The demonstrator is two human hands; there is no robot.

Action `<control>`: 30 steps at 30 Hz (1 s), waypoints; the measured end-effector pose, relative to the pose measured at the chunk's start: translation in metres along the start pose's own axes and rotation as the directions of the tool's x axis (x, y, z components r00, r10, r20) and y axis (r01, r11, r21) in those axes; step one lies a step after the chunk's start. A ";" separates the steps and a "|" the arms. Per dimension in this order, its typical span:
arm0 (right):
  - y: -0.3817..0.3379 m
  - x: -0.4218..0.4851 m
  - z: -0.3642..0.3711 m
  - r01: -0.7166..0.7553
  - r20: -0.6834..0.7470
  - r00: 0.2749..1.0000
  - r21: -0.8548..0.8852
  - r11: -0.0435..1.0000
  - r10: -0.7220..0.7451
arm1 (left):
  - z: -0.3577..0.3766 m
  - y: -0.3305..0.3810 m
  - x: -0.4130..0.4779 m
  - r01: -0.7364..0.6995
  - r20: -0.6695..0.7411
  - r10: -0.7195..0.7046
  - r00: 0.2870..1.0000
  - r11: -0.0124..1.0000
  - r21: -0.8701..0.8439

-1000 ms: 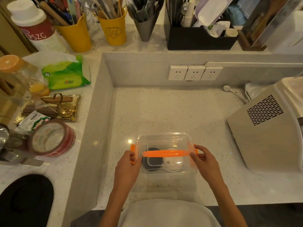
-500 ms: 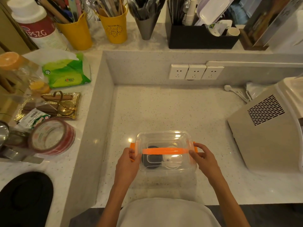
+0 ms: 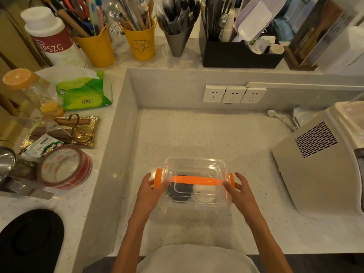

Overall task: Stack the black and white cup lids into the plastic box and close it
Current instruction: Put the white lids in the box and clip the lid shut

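Looks like we're at the closing step: the left hand (image 3: 149, 191) is pressing its fingers against the orange side latch (image 3: 158, 180) of the clear plastic box with its see-through cover (image 3: 195, 170), which is sitting on the speckled white counter (image 3: 197, 134) right in front of the person. Inside, the black round cup lid (image 3: 180, 192) and the white round cup lid (image 3: 203, 194) are lying side by side under the orange handle (image 3: 195, 180). The right hand (image 3: 239, 191) is curling loosely around the other latch. My guess is both clips need snapping inward next. The beige vented appliance (image 3: 315, 164) is sitting well clear, so nothing's blocking.
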State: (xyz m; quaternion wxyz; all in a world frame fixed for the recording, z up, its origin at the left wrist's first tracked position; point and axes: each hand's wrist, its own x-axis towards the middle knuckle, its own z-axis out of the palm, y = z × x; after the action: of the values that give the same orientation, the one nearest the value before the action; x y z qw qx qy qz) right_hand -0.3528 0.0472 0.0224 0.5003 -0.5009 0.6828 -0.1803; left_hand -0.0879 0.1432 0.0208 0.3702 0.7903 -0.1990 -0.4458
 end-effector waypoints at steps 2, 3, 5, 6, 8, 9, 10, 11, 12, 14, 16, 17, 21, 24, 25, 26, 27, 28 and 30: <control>0.002 0.000 0.002 0.009 0.006 1.000 0.007 1.000 -0.009 | -0.001 -0.003 -0.001 -0.020 0.021 0.021 1.000 0.999 -0.035; 0.002 0.000 0.002 0.012 0.009 1.000 0.008 1.000 -0.012 | 0.000 -0.003 -0.001 -0.050 -0.008 0.050 0.999 0.999 -0.016; 0.003 0.001 0.003 0.013 0.013 1.000 0.005 1.000 -0.013 | 0.003 -0.002 -0.001 -0.089 -0.080 0.092 0.993 0.995 0.043; 0.003 0.001 0.003 0.014 0.015 1.000 0.006 1.000 -0.014 | 0.005 -0.001 -0.001 -0.108 -0.101 0.115 0.988 0.992 0.072; 0.004 0.002 0.003 0.016 0.015 1.000 0.005 1.000 -0.016 | 0.009 0.001 -0.003 -0.193 -0.104 0.209 0.972 0.971 0.140; 0.004 0.002 0.003 0.012 0.014 1.000 0.004 1.000 -0.012 | 0.011 0.001 -0.005 -0.225 -0.098 0.244 0.965 0.960 0.168; 0.005 0.002 0.004 0.006 0.014 1.000 0.008 1.000 -0.006 | 0.012 0.001 -0.007 -0.244 -0.108 0.268 0.957 0.950 0.197; 0.005 0.001 0.004 -0.001 0.013 1.000 0.013 1.000 0.001 | 0.014 0.000 -0.009 -0.249 -0.125 0.282 0.951 0.941 0.229; 0.006 0.001 0.004 -0.007 0.012 1.000 0.017 1.000 0.006 | 0.016 -0.002 -0.010 -0.248 -0.149 0.294 0.944 0.931 0.267; 0.006 0.000 0.004 -0.015 0.010 1.000 0.022 1.000 0.015 | 0.019 -0.002 -0.012 -0.246 -0.186 0.316 0.930 0.914 0.323; 0.006 0.000 0.004 -0.026 0.015 1.000 0.027 0.999 0.025 | 0.022 -0.002 -0.014 -0.266 -0.198 0.343 0.918 0.904 0.334; 0.006 0.000 0.003 -0.035 0.018 0.999 0.034 0.999 0.034 | 0.023 -0.001 -0.015 -0.273 -0.204 0.353 0.913 0.901 0.336; 0.014 -0.004 -0.003 -0.072 0.033 0.997 0.157 0.985 0.067 | 0.024 0.000 -0.015 -0.269 -0.207 0.368 0.906 0.881 0.389; 0.023 -0.010 -0.009 -0.101 0.142 0.988 0.249 0.963 0.067 | 0.023 -0.001 -0.012 -0.241 -0.195 0.321 0.927 0.906 0.348; 0.024 -0.012 -0.009 -0.084 0.176 0.984 0.235 0.968 0.043 | 0.023 -0.003 -0.010 -0.230 -0.176 0.290 0.941 0.927 0.295; 0.023 -0.014 -0.008 -0.053 0.174 0.985 0.220 0.974 0.014 | 0.024 -0.006 -0.008 -0.218 -0.142 0.254 0.957 0.949 0.227; 0.022 -0.016 -0.005 -0.010 0.131 0.991 0.206 0.979 -0.017 | 0.026 -0.009 -0.006 -0.205 -0.094 0.221 0.971 0.966 0.156; 0.020 -0.017 -0.002 0.042 0.059 0.997 0.177 0.983 -0.053 | 0.027 -0.013 -0.005 -0.193 -0.044 0.198 0.979 0.977 0.094; 0.016 -0.018 0.004 0.153 -0.047 0.988 0.089 0.984 -0.150 | 0.027 -0.018 -0.002 -0.188 -0.002 0.188 0.982 0.982 0.018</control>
State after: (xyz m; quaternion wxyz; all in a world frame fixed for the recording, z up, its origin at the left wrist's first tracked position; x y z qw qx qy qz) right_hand -0.3576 0.0710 0.0174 0.4940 -0.5240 0.6435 -0.2591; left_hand -0.1126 0.1453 -0.0009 0.4038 0.7720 -0.2762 -0.4057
